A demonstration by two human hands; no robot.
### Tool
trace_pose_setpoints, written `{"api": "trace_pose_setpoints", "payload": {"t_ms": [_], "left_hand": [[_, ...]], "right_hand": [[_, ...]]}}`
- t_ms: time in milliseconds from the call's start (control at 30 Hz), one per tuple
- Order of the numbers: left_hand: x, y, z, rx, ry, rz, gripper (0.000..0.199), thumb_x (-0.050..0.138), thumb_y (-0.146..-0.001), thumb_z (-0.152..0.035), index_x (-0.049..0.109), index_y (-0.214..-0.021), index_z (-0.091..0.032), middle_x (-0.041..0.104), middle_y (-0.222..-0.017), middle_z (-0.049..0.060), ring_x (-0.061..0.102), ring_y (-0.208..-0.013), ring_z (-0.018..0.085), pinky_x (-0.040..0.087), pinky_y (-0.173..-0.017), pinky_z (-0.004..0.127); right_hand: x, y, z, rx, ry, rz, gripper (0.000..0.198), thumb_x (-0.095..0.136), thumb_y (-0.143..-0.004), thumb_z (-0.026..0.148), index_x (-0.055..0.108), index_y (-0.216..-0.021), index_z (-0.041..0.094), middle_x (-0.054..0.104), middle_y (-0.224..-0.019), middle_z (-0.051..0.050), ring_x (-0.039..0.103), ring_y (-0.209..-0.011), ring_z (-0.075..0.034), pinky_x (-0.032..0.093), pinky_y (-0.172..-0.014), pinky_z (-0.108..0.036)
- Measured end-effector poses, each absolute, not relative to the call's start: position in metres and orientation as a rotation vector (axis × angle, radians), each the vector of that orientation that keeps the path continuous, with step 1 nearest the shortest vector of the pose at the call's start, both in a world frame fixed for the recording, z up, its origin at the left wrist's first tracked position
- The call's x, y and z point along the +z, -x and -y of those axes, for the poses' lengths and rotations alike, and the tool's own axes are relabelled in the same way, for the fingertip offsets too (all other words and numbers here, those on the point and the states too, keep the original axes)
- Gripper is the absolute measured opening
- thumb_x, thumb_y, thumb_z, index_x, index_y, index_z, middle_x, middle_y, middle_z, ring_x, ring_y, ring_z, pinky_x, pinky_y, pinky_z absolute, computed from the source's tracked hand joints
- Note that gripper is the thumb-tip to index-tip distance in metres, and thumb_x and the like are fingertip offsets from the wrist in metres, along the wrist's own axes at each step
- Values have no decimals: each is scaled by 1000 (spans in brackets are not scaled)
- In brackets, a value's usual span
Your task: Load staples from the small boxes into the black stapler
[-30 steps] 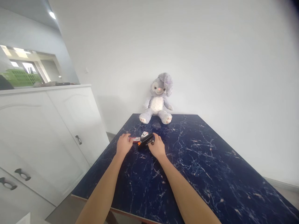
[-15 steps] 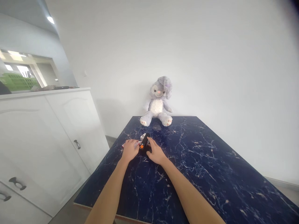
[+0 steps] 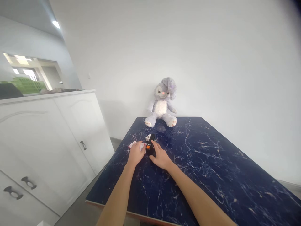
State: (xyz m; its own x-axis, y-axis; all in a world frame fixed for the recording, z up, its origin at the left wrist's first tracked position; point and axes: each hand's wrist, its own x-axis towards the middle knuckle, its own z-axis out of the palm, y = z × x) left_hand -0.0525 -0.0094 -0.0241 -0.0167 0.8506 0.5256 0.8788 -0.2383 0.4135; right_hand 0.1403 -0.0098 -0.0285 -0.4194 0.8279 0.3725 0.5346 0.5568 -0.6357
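Observation:
A long black object (image 3: 152, 137) with an orange part near its close end stands or lies at a slant between my hands; its exact kind is unclear. My right hand (image 3: 161, 157) is curled at its right side, index finger against its upper part and thumb near its lower end. My left hand (image 3: 135, 154) bends over a flat red-and-white packet (image 3: 142, 146), with fingers and thumb on it, close to the black object's left side. The packet's far left corner sticks out past the knuckles. Just behind the black object sits a small white box (image 3: 148, 137) with dark print.
A grey-lilac plush toy (image 3: 161, 108) sits at the far end of the dark blue marbled table (image 3: 211, 175), against a white wall. White cabinets (image 3: 77, 125) with dark handles stand on the left. A green crate (image 3: 29, 85) shows beyond the cabinet top.
The whole view has shifted slightly, so everything appears a little further right. Both hands stay at the same objects; slightly more of the red-and-white packet shows by my left hand.

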Motion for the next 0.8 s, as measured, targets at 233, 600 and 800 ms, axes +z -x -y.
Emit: {"api": "trace_pose_setpoints", "payload": {"t_ms": [233,600,800], "left_hand": [[-22,54,19,-1329,2192,2119,34,50,-94,-32,60,-124,-19,69,-120,10,67,-100,22,49,-93,37],[-28,66,19,-1100,2124,1960,49,54,-81,-12,63,-128,-23,56,-142,7,50,-132,25,38,-112,41],[-26,78,16,-695,1816,2286,41,55,-86,-28,65,-127,-26,63,-130,12,54,-119,37,43,-97,52]], "right_hand": [[-30,-142,8,574,1085,2111,88,58,-77,24,20,-157,21,31,-159,-13,53,-129,-28,40,-110,-43],[-33,-145,11,553,1069,2126,83,55,-81,21,22,-157,21,37,-154,-13,58,-121,-25,43,-105,-39],[-33,-145,10,530,1082,2121,78,52,-83,21,25,-156,21,40,-152,-13,59,-119,-25,43,-105,-39]]}}
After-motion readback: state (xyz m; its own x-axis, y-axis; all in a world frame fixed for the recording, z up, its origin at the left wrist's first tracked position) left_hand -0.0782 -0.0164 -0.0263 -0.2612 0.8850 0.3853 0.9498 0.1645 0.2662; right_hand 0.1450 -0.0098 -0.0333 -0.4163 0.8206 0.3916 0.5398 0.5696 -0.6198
